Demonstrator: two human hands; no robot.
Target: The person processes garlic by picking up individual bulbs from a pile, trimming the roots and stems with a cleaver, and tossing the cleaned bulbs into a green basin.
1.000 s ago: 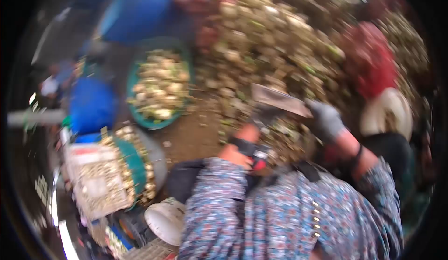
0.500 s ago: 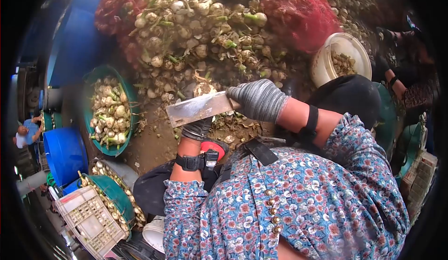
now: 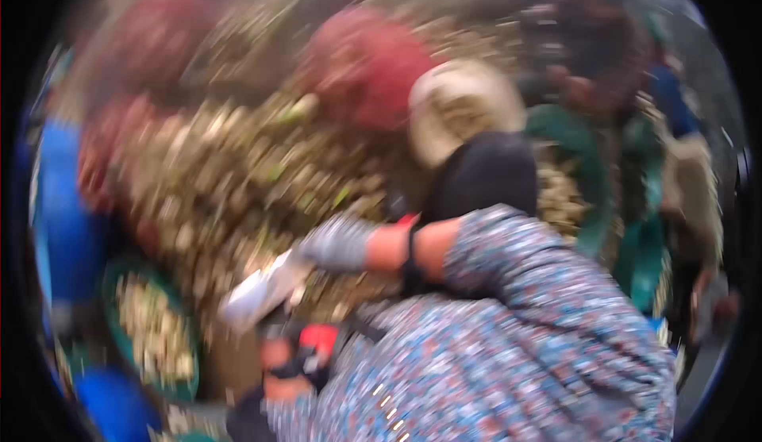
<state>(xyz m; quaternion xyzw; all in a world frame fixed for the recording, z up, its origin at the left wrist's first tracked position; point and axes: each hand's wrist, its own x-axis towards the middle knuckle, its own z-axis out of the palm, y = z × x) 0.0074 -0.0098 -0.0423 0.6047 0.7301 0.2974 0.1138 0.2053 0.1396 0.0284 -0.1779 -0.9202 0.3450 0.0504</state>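
Motion blurs the whole head view. My right hand (image 3: pixel 340 244), in a grey knit glove, is closed on the handle of a wide-bladed knife (image 3: pixel 252 295). Its pale blade points to the lower left and lies across my left hand (image 3: pixel 276 320). That hand wears a dark glove, and its fingers are mostly hidden behind the blade. Just beyond the blade a pale smeared patch looks like the garlic bulb (image 3: pixel 259 259) in my left hand. Past both hands spreads a large heap of garlic (image 3: pixel 238 164).
A green tub (image 3: pixel 111 323) of trimmed garlic stands at left, near blue barrels (image 3: pixel 67 212). Beyond my knee are a red mesh sack (image 3: pixel 361 65) and a white bucket (image 3: pixel 429 117). Another green tub (image 3: pixel 595 180) stands at right, with a blurred person (image 3: pixel 595 53) behind it.
My view has swung to the right, so the heap, sack and bucket appear farther left. Both hands and the knife now appear lower and farther left, with the blade tilted more steeply.
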